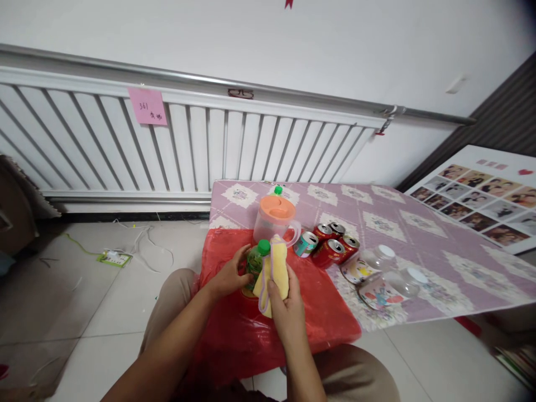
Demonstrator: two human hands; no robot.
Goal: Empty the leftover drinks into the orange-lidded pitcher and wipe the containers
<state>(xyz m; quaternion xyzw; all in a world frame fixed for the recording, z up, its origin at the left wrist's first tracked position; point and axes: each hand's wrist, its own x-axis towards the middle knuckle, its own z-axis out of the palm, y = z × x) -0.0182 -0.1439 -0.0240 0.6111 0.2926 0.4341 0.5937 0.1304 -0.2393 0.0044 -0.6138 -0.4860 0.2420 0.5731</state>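
My left hand point(231, 274) is wrapped round a green bottle point(253, 264) with a green cap, upright over a red plastic sheet point(330, 315). In my right hand point(288, 304) is a folded yellow cloth point(280, 269) with a purple edge, held close beside the bottle's right side. Behind the bottle stands a clear pitcher point(264, 228) with an orange lid, and a second green cap point(278, 190) shows behind that. Something yellowish shows under the bottle, mostly hidden by my fingers and the cloth.
Several drink cans point(329, 254) stand right of the pitcher. Two clear jars point(387, 290) with white lids lie farther right on the patterned tablecloth point(381, 223). A white radiator point(243, 145) runs behind the table. A power strip point(114, 258) with cables lies on the floor at left.
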